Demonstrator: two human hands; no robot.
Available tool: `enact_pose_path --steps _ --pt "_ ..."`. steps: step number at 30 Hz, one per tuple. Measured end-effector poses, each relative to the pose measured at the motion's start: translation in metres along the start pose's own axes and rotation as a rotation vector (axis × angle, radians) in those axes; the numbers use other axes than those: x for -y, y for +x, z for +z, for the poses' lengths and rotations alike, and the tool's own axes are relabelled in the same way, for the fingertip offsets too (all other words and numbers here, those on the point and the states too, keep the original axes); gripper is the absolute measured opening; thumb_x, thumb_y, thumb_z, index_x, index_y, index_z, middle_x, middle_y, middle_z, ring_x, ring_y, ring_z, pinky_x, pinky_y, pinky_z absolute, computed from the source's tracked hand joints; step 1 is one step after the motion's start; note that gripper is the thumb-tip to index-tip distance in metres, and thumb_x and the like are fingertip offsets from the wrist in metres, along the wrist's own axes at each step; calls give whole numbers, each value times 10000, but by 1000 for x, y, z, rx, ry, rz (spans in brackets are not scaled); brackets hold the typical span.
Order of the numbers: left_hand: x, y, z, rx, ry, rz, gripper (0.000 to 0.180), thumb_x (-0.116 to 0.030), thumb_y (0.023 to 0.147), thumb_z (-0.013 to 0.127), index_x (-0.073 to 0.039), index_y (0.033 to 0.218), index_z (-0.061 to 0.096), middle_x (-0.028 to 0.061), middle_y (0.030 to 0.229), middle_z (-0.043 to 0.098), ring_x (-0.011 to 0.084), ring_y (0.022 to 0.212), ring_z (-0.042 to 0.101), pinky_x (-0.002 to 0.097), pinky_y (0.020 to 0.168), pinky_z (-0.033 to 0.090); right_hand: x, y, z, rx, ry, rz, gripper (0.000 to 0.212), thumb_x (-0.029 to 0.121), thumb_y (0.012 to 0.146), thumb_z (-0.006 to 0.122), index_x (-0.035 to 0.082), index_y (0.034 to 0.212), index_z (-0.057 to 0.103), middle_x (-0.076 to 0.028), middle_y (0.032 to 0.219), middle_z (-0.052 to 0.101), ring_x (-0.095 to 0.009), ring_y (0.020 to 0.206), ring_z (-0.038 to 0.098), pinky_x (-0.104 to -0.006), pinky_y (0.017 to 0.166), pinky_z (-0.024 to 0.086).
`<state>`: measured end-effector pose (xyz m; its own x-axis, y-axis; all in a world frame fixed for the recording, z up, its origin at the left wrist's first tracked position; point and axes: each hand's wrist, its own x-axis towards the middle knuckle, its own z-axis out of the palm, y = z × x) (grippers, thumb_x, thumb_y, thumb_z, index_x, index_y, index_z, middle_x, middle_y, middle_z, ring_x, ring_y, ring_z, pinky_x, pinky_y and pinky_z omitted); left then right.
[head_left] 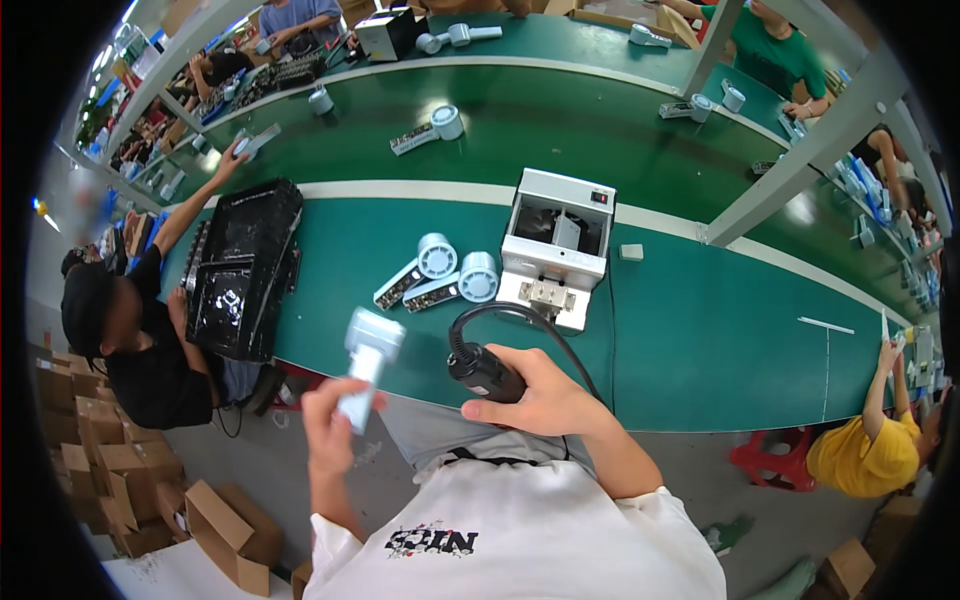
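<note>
My left hand [332, 420] grips the handle of a light-blue handheld fan [374, 340] just off the table's front edge; the fan is tilted, its head pointing up and away, and a little blurred. A black electric screwdriver [485, 372] with a thick cable is wrapped in the fingers of my right hand [550, 390]. Its tip cannot be made out. Beyond my hands, two more fans lie side by side on the green table [700, 330], one a light-blue fan [437, 258], the other a similar fan [477, 278]. Circuit parts show in their opened handles.
A white box-shaped machine [558, 240] stands behind my right hand, with a small white block [631, 252] beside it. Black trays [240, 270] are stacked at left near a person in black [140, 350]. Across a pale rail, a green conveyor [560, 120] carries fans.
</note>
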<state>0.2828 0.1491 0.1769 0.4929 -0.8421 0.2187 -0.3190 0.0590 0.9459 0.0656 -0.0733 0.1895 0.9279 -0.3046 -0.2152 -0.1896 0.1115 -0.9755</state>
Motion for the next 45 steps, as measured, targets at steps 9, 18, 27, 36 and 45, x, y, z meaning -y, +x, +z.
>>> enact_pose_path --steps 9,18,27,36,45 --pt "5 276 48 386 611 206 219 -58 860 529 -40 1065 606 180 783 619 300 681 607 371 651 476 13 11 2 -166 -204 48 605 542 831 755 34 1139 641 -132 881 689 -226 801 650 -346 761 510" --pt "161 464 218 673 691 493 283 -42 819 508 -143 1060 620 258 887 596 446 919 583 556 799 461 36 -45 -12 -149 -377 121 754 534 855 725 64 1393 485 -165 1091 673 -289 966 658 -357 915 499" --pt "169 531 247 414 685 147 294 62 754 592 -138 918 733 120 1081 633 341 1092 620 395 923 516 -13 -129 -33 -706 -60 -76 569 58 738 872 -8 1245 621 2 774 625 -63 708 562 -213 613 433" --pt "151 502 139 382 955 206 777 -37 641 689 -170 1390 527 209 1341 562 416 1251 517 449 1055 472 -41 -148 -40 -896 180 -239 469 -32 731 818 -56 1155 621 -36 788 633 -82 683 577 -240 612 462" --pt "169 430 88 279 1149 112 646 -53 801 639 -127 1423 482 251 1095 666 447 1025 643 531 880 530 -36 -146 -32 -987 242 -422 503 239 852 807 -51 1176 552 -70 731 607 -114 546 566 -234 494 447"
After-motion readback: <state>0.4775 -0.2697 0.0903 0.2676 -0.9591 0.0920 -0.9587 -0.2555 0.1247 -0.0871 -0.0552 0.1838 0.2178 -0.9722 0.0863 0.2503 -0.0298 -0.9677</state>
